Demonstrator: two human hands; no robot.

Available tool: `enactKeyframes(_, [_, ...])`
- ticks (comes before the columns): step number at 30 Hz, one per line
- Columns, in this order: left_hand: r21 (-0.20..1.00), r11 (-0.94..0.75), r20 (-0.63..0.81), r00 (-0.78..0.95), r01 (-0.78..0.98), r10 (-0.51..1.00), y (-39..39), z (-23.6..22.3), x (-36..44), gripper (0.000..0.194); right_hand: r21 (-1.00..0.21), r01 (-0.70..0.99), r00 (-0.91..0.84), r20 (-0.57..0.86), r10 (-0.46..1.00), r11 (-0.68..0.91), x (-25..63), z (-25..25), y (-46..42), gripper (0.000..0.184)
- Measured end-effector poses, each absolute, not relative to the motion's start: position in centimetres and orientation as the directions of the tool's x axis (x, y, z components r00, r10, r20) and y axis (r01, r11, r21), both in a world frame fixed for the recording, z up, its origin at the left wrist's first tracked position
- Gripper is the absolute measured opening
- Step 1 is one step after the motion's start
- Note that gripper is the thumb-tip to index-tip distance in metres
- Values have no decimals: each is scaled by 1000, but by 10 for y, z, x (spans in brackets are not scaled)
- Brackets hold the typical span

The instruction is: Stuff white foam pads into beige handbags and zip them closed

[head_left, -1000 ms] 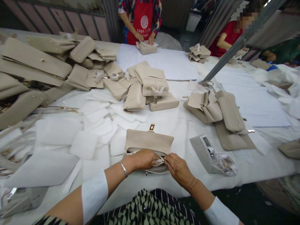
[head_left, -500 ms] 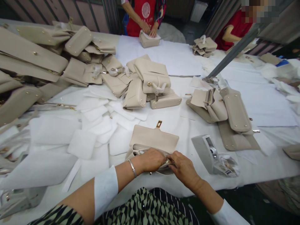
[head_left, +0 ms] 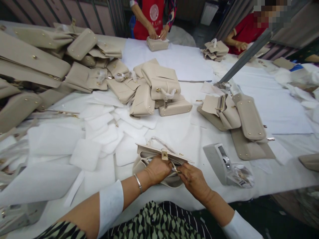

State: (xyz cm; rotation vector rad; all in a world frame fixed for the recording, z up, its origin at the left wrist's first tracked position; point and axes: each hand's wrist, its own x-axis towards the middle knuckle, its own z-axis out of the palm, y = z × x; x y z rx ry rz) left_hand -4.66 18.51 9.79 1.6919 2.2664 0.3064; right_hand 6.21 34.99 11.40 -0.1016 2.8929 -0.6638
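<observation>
A beige handbag (head_left: 159,156) lies at the near edge of the white table (head_left: 181,132), its flap folded over toward me with a gold clasp on it. My left hand (head_left: 156,170) is closed on the bag's front, just under the flap. My right hand (head_left: 193,179) pinches a small gold fitting at the bag's mouth, beside the left hand's fingers. A silver bangle sits on my left wrist.
Several beige bags are piled at the left (head_left: 37,66), centre (head_left: 154,89) and right (head_left: 236,116). White foam pads (head_left: 99,132) lie left of my bag. A grey tape dispenser (head_left: 221,161) stands to the right. A person in a red apron (head_left: 154,16) and another worker handle bags across the table.
The bag's flap, lying open and flat away from me before, has swung over toward me so the clasp now faces my hands. Both hands stay at the bag's mouth.
</observation>
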Motion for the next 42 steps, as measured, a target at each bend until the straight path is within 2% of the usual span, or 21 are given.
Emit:
enactKeyframes(5, [271,349,28,-369,897,929,177,109,-43,14,-342,-14,-987,-146,-68,940,66,122,347,17])
enactKeyframes(10, [469,401,-31,-440,787,898,182,119,-35,9,-328,132,-973,-223,59,936,60,131,349,8])
enactKeyframes(13, [514,420,-21,-479,747,877,190,120,-24,18,-385,268,-943,-294,158,883,55,132,347,6])
enactKeyframes(15, [505,416,-25,-469,757,883,197,118,-17,18,-466,307,-932,-324,163,830,56,131,349,10])
enactKeyframes(18, [478,395,-12,-444,784,896,204,112,-12,10,-652,254,-943,-333,31,714,62,133,357,9])
enactKeyframes(20, [465,374,24,-434,803,901,205,108,-11,10,-703,220,-948,-319,-23,676,68,135,364,15])
enactKeyframes(22, [463,368,60,-442,807,895,204,105,-10,11,-651,194,-956,-292,-5,734,73,134,367,21])
enactKeyframes(25, [455,367,103,-458,811,883,200,104,-7,12,-490,144,-977,-211,44,860,71,130,362,28])
enactKeyframes(29, [402,352,120,-430,845,895,198,106,0,10,-285,63,-985,-174,13,956,61,123,349,9])
enactKeyframes(32, [372,413,78,-471,831,879,200,112,1,10,-177,-38,-990,-126,-60,983,58,119,348,16])
enactKeyframes(37, [391,611,-38,-651,688,758,197,122,-7,10,-167,-178,-981,-43,-187,970,65,115,355,14])
enactKeyframes(42, [390,704,-25,-757,594,653,177,124,-27,12,-248,-186,-980,-28,-199,951,65,111,357,18])
